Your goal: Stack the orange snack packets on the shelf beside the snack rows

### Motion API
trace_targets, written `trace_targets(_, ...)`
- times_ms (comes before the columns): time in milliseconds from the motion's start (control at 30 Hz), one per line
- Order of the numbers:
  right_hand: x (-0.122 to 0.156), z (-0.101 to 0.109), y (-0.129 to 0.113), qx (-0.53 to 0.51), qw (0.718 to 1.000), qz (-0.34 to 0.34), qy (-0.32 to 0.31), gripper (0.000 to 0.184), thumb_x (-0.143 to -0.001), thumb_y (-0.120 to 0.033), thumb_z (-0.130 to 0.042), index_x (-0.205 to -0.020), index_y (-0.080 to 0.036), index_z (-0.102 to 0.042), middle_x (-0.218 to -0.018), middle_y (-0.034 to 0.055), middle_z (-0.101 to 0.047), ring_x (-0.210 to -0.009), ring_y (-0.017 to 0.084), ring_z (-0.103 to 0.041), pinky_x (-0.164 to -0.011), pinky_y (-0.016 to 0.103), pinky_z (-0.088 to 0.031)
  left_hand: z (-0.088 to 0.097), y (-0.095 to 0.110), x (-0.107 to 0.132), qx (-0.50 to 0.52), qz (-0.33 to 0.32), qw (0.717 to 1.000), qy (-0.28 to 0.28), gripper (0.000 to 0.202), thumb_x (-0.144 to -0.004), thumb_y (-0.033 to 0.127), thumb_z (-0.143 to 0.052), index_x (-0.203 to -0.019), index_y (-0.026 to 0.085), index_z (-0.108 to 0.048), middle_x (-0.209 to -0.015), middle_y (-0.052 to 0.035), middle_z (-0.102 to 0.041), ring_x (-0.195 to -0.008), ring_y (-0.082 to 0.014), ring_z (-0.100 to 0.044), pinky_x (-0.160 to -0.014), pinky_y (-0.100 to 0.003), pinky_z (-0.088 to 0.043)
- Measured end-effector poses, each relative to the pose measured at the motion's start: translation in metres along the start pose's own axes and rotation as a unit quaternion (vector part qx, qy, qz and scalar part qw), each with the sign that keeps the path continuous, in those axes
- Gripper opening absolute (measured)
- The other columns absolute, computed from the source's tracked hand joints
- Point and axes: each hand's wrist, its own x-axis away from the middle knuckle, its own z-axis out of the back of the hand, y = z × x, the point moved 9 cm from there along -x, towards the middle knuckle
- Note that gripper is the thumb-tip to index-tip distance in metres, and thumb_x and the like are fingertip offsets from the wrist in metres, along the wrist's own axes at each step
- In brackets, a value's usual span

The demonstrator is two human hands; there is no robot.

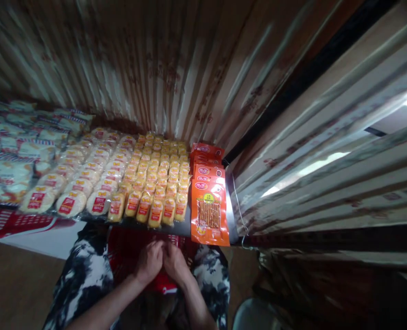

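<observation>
My left hand [150, 262] and my right hand [174, 262] meet knuckle to knuckle, low between my knees. Both have curled fingers, and whatever they may hold is hidden. Below them is a red plastic basket [124, 250], partly under the shelf edge. Just beyond, on the dark shelf [176, 229], small yellow wrapped cakes [156, 211] stand in rows. To their right overlap several orange snack packets [210, 215], the front one showing brown sticks. Round white wrapped crackers [71, 202] fill rows to the left of the cakes.
White-and-blue snack bags [7, 176] are piled at the far left, above another red basket [18, 222]. Corrugated, patterned sheeting [169, 68] rises behind the shelf. A dark post [292, 96] slants at the right, near a thin wire [238, 197]. A pale round object [258, 316] sits low right.
</observation>
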Motion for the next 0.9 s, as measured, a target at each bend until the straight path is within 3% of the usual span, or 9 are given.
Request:
trace_targets(33, 0.011, 0.012, -0.006, -0.061, 0.998, 0.009, -0.023, 0.022, -0.088, -0.023, -0.047, -0.093, -0.018, -0.067, -0.079, 0.0039, -0.071, -0.069, 0.015, -0.064, -0.066, 0.025, -0.053, 0.021, 0.026, 0.010, 0.030, -0.082, 0.994, 0.062, 0.035, -0.087, 0.006, -0.034, -0.092, 0.018, -0.067, -0.091, -0.0067, -0.070, -0.090, -0.0177, -0.066, -0.084, -0.029, -0.053)
trace_targets(100, 0.030, 0.047, -0.016, -0.165, 0.985, 0.047, -0.020, 0.028, -0.090, -0.029, -0.048, -0.112, -0.020, -0.063, -0.099, 0.0050, -0.071, -0.087, 0.016, -0.066, -0.079, 0.028, -0.053, 0.056, 0.076, 0.034, 0.061, -0.239, 0.956, 0.157, 0.037, -0.089, 0.009, -0.032, -0.105, 0.018, -0.063, -0.099, -0.0082, -0.068, -0.098, -0.0175, -0.064, -0.089, -0.032, -0.052)
trace_targets(167, 0.038, 0.090, -0.010, -0.173, 0.981, 0.063, 0.067, 0.033, -0.091, -0.035, -0.046, -0.117, -0.021, -0.060, -0.105, 0.0072, -0.070, -0.094, 0.018, -0.065, -0.083, 0.031, -0.053, 0.074, 0.115, 0.046, 0.036, -0.329, 0.921, 0.204, 0.041, -0.088, 0.008, -0.034, -0.123, 0.017, -0.055, -0.119, -0.0100, -0.063, -0.116, -0.0187, -0.056, -0.099, -0.035, -0.047)
trace_targets(233, 0.044, 0.139, 0.001, -0.078, 0.962, 0.087, 0.248, 0.035, -0.091, -0.036, -0.042, -0.116, -0.020, -0.062, -0.116, 0.0111, -0.066, -0.110, 0.022, -0.059, -0.097, 0.041, -0.047, 0.073, 0.137, 0.034, -0.027, -0.325, 0.922, 0.209, 0.049, -0.087, 0.012, -0.042, -0.136, 0.017, -0.044, -0.140, -0.0136, -0.046, -0.135, -0.0249, -0.037, -0.107, -0.043, -0.039)
trace_targets(300, 0.043, 0.163, 0.010, 0.051, 0.928, 0.099, 0.355, 0.040, -0.091, -0.036, -0.039, -0.120, -0.017, -0.059, -0.128, 0.0138, -0.058, -0.126, 0.026, -0.046, -0.106, 0.050, -0.037, 0.062, 0.146, 0.011, -0.080, -0.292, 0.934, 0.190, 0.059, -0.086, 0.019, -0.049, -0.142, 0.013, -0.034, -0.150, -0.0180, -0.030, -0.141, -0.0309, -0.022, -0.109, -0.048, -0.034)
trace_targets(367, 0.032, 0.168, 0.025, 0.166, 0.906, 0.072, 0.383, 0.045, -0.090, -0.034, -0.039, -0.128, -0.016, -0.054, -0.140, 0.0142, -0.047, -0.136, 0.030, -0.032, -0.108, 0.054, -0.032, 0.043, 0.151, -0.009, -0.118, -0.292, 0.937, 0.149, 0.057, -0.086, 0.025, -0.053, -0.140, 0.015, -0.039, -0.151, -0.0178, -0.030, -0.141, -0.0319, -0.023, -0.110, -0.050, -0.033)
trace_targets(500, 0.014, 0.157, 0.048, 0.248, 0.907, 0.041, 0.339, 0.046, -0.090, -0.028, -0.036, -0.130, -0.013, -0.052, -0.136, 0.0177, -0.050, -0.132, 0.031, -0.038, -0.105, 0.051, -0.036, 0.019, 0.147, -0.029, -0.157, -0.270, 0.942, 0.120, 0.055, -0.085, 0.024, -0.052, -0.138, 0.015, -0.041, -0.148, -0.0176, -0.035, -0.140, -0.0311, -0.027, -0.111, -0.050, -0.031)
trace_targets(700, -0.004, 0.174, 0.040, 0.173, 0.915, 0.068, 0.358, 0.050, -0.090, -0.038, -0.035, -0.133, -0.013, -0.046, -0.137, 0.0174, -0.048, -0.132, 0.028, -0.038, -0.105, 0.048, -0.037, 0.028, 0.160, -0.024, -0.153, -0.297, 0.933, 0.134, 0.057, -0.080, 0.021, -0.050, -0.134, 0.006, -0.044, -0.145, -0.0217, -0.038, -0.139, -0.0301, -0.028, -0.113, -0.049, -0.028)
trace_targets(900, -0.035, 0.190, 0.050, 0.116, 0.914, 0.029, 0.387, 0.051, -0.087, -0.037, -0.038, -0.128, -0.009, -0.050, -0.131, 0.0194, -0.051, -0.122, 0.029, -0.046, -0.102, 0.047, -0.039, 0.029, 0.159, -0.031, -0.127, -0.294, 0.939, 0.124, 0.068, -0.078, 0.025, -0.053, -0.140, 0.005, -0.036, -0.150, -0.0225, -0.028, -0.142, -0.0315, -0.021, -0.112, -0.051, -0.029)
